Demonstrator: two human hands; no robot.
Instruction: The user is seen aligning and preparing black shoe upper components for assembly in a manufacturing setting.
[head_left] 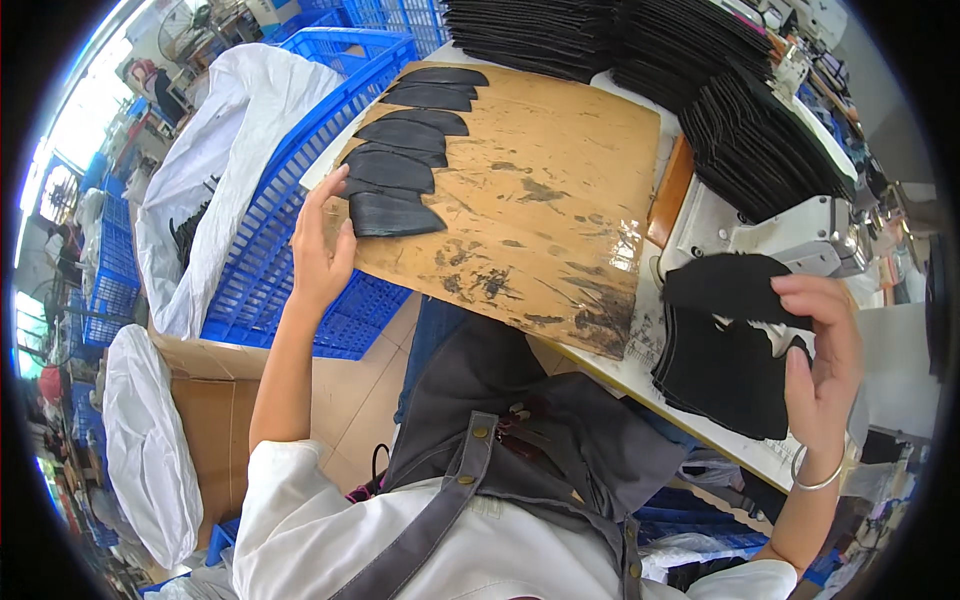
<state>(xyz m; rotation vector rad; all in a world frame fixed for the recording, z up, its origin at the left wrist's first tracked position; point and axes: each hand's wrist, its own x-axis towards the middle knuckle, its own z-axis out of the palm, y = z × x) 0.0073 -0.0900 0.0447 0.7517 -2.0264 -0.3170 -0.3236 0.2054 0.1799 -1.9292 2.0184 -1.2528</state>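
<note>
My left hand (325, 240) rests at the left edge of a worn brown board (540, 200), its fingers apart beside the nearest of several curved black pieces (393, 214). Those pieces overlap in a column along the board's left side. On the right, my right hand (822, 350) pinches a black fabric piece (735, 287) between thumb and fingers. That piece is held over a stack of similar black pieces (725, 375) on the white table, and the stack is partly covered by it.
Tall stacks of black pieces (765, 145) stand behind the board. A sewing machine (780, 235) is at the right. Blue crates (290, 215), a white sack (225, 150) and a cardboard box (215, 430) stand left of the table.
</note>
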